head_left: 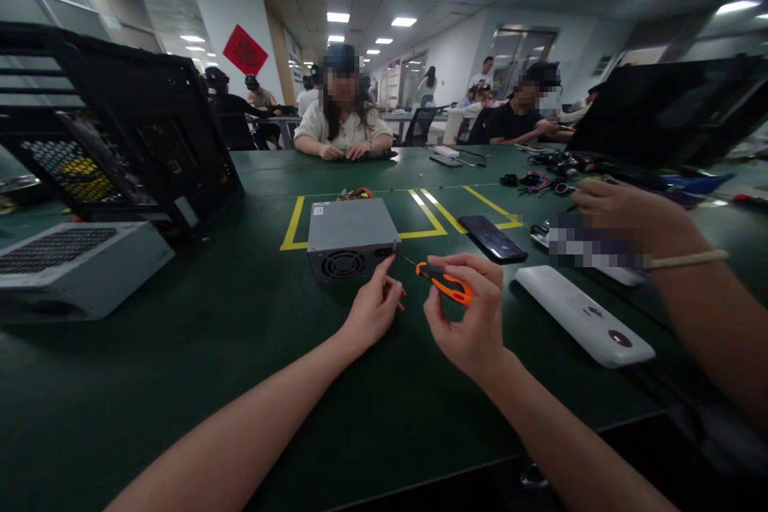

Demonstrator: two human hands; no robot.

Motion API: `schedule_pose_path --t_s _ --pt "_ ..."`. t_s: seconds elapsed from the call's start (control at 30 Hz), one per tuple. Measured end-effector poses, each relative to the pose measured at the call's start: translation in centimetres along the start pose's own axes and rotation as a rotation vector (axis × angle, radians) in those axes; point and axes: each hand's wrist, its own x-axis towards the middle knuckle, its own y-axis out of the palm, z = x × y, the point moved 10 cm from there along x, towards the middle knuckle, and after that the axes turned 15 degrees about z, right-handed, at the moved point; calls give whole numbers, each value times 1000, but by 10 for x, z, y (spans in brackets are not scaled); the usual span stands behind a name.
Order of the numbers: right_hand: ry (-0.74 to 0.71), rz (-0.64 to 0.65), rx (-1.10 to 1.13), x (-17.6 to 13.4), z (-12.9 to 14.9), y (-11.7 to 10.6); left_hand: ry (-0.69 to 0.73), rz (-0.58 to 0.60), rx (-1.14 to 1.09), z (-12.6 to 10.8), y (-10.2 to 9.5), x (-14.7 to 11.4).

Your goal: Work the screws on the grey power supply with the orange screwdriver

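Note:
A grey computer power supply (pixel 354 226) stands on the green table, its fan grille and socket side facing me and coloured wires behind it. My left hand (pixel 373 312) has its index finger stretched to the lower right corner of that side, the other fingers loosely bent; I see nothing held in it. In my right hand (pixel 471 308) is a screwdriver (pixel 445 283) with an orange and black handle, gripped by thumb and fingers. Its thin shaft points left at the same corner, close to my left fingertip. Whether the tip sits in a screw cannot be made out.
A second power supply (pixel 120 268) and a black computer case (pixel 180 152) stand at left. To the right lie a phone (pixel 493 238), a white power bank (pixel 585 316) and cables (pixel 540 180). Another person's hand (pixel 636 212) reaches in there. A person (pixel 345 124) sits opposite.

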Motion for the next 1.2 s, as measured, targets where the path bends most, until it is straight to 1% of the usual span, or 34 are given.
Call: schedule_pose_path --t_s 0.13,0.27,0.37,0.43,0.6,0.73,0.9,1.07,1.2 --pt "22 9 -49 1 0 0 -3 3 -6 -1 0 -1" --pt "-16 1 1 0 2 0 -11 7 -3 -2 1 -1" --pt "9 33 -16 0 -1 4 -10 4 -5 -2 0 -1" --pt "25 32 -44 0 -2 5 -9 7 -4 -2 1 -1" --pt "-12 34 13 1 2 4 3 -6 -6 0 0 1" --pt "16 38 -40 0 -1 4 2 -9 -4 1 1 1" --pt "-6 18 18 0 -1 3 4 -5 -11 0 0 0" --pt "48 26 -46 -1 -4 4 0 10 -20 -1 0 -1" --pt "14 23 5 0 -2 4 -6 12 -23 -2 1 -1"
